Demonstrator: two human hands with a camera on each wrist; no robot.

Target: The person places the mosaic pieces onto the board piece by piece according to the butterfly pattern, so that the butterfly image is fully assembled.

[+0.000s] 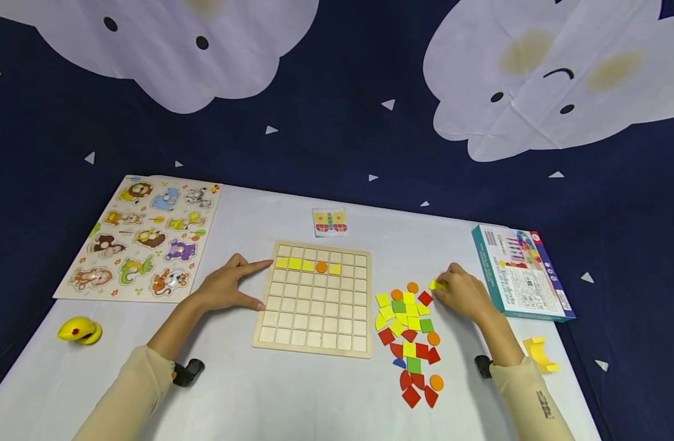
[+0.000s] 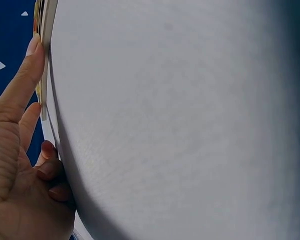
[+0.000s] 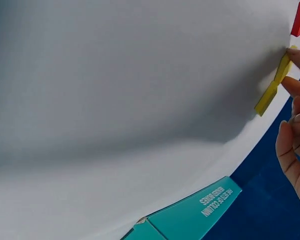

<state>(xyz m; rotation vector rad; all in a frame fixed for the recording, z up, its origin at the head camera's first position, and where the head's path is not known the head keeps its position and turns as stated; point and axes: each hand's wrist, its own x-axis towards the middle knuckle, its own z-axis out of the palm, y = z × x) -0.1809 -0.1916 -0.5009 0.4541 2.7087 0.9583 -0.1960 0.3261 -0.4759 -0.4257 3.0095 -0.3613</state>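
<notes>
My left hand (image 1: 221,288) lies at the left side of a wooden grid board (image 1: 317,309), thumb and index finger spread and touching its edge. In one upper row of the board sit several yellow tiles (image 1: 295,264) and an orange round tile (image 1: 321,267). My right hand (image 1: 461,293) pinches a yellow tile (image 3: 283,69) between thumb and fingertip, just right of the loose pieces. Another yellow tile (image 3: 266,100) shows right by it in the right wrist view. Red, yellow, green and orange pieces (image 1: 414,365) spread between the board and this hand.
Behind the board lies a butterfly pattern card (image 1: 329,222). An animal peg puzzle (image 1: 144,239) and a yellow toy (image 1: 80,330) are on the left. At the right are a teal box (image 1: 521,272) and a yellow curved block (image 1: 541,355).
</notes>
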